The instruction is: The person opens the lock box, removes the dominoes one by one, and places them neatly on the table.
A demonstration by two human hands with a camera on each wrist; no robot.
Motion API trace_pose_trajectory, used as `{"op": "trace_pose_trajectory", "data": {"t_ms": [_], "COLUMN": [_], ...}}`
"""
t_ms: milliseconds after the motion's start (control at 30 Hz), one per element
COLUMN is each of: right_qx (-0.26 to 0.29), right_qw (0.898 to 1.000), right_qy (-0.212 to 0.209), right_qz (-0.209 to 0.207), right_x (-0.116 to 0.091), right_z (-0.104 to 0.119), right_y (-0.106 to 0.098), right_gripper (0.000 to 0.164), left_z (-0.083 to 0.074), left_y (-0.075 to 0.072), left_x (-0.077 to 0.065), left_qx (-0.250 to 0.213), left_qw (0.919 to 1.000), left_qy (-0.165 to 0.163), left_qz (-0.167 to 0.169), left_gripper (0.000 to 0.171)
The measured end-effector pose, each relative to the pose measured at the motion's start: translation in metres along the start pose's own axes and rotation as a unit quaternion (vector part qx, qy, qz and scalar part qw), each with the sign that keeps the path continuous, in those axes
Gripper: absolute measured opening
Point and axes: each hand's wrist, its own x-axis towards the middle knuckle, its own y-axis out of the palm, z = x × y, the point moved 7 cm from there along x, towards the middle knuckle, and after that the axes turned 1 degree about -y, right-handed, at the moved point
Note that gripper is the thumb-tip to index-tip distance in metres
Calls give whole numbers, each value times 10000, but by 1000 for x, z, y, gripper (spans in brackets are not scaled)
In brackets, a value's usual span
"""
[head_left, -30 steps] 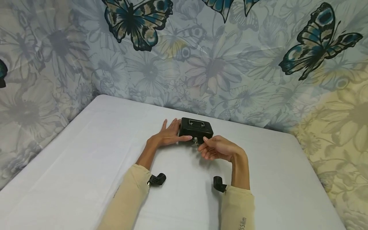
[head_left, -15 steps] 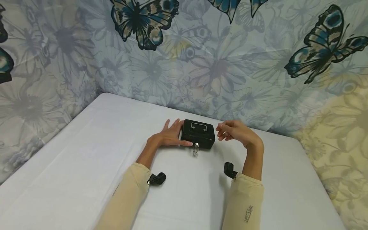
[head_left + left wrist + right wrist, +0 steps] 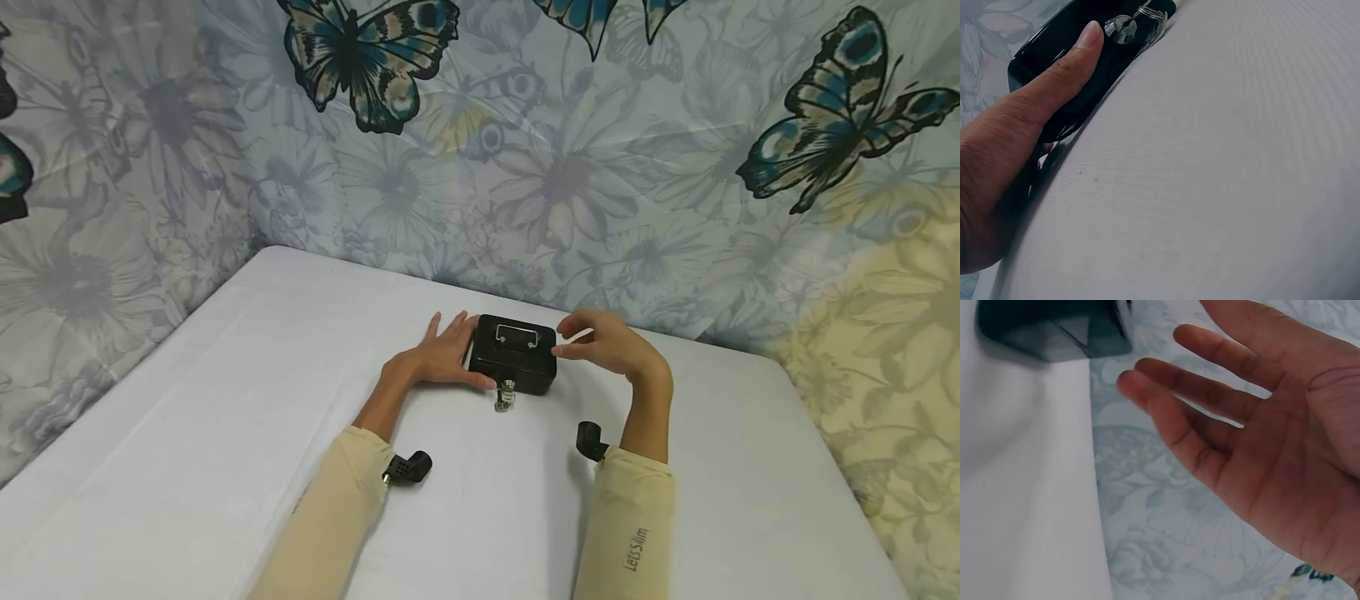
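Observation:
A small black cash box (image 3: 513, 357) with a metal handle on its lid sits on the white table (image 3: 225, 400). A key (image 3: 506, 395) with a ring sticks out of the front lock. My left hand (image 3: 446, 354) lies flat against the box's left side, thumb along the front face. In the left wrist view the left hand (image 3: 1035, 112) has its thumb stretched along the cash box (image 3: 1047, 44) toward the key (image 3: 1124, 26). My right hand (image 3: 600, 343) hovers at the box's right top edge, fingers loosely spread. In the right wrist view the right hand (image 3: 1241, 425) holds nothing, with the cash box (image 3: 1054, 331) beyond it.
A flower and butterfly cloth (image 3: 570, 167) hangs close behind the box and along the left. The white table stretches bare toward me on both sides of my arms. Its right edge (image 3: 840, 467) runs next to the yellow part of the cloth.
My right hand let go of the key at the box's front, rose to the right, then came back to the box's right top edge. The left hand stayed put.

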Motion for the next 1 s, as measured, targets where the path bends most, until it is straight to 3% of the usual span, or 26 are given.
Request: {"op": "trace_pose_trajectory", "data": {"t_ms": [133,400,633,1000], "right_qx": [-265,-866,-1041,-1051], "right_qw": [9992,9952,9927,9927], "right_qy": [-81,35,217,127], "right_qz": [287,455,569,583], "right_x": [5,11,13,16], "right_z": [8,12,7,15], "right_y": [11,19,23,28], "right_gripper": [59,75,87,95], "left_z": [1,2,1,-3], "left_y": [1,6,2,-3], "left_x": [0,3,0,0], "left_qx": [-159,-320,-184,-246], "left_qw": [9999,9994,9998,9996], "left_qy": [46,94,54,153], "left_qz": [-43,-99,0,-16], "left_gripper": [125,126,123,121]}}
